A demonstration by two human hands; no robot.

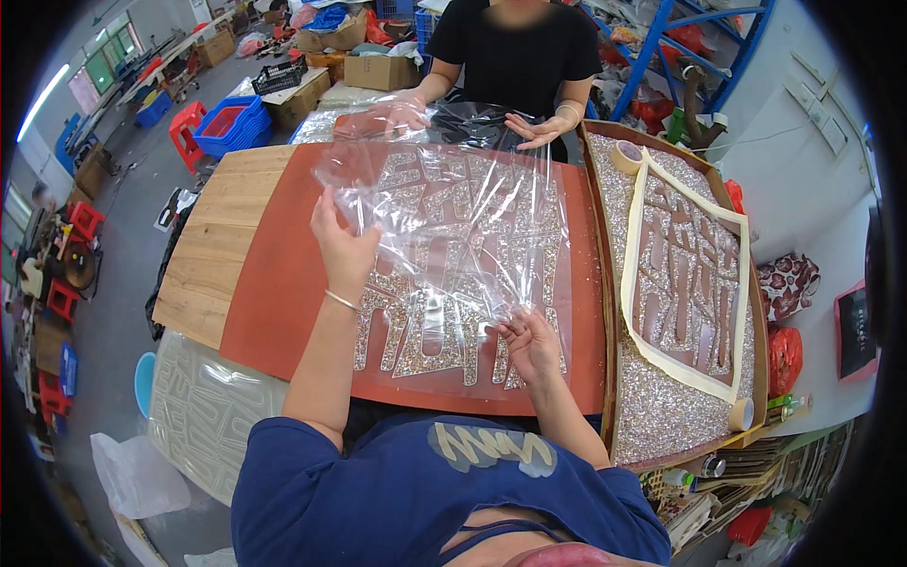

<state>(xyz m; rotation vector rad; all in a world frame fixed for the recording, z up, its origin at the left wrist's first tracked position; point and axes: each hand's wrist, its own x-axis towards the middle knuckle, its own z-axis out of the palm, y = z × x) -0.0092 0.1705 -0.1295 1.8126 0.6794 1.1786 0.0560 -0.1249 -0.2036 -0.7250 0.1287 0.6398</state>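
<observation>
A clear, wrinkled plastic film (444, 222) is spread in the air over the table. My left hand (345, 248) grips its left side, thumb toward the film. Near the film's close edge, my right hand (531, 350) pinches a gathered bit of it. Under the film, long loop-shaped pieces of glittering stones (435, 350) lie in rows on a clear sheet over a red-brown mat (274, 255). Across the table, a co-worker in a black top has one hand (404, 111) at the film's far left part and the other hand (537, 130) with fingers spread at its far right.
To the right stands a wooden tray (605, 283) full of loose stones, with a tape-edged stencil (744, 283) and tape rolls (741, 414) on it. A wooden board (213, 255) extends left. Blue crates (231, 128) and a red stool (186, 132) stand on the floor beyond.
</observation>
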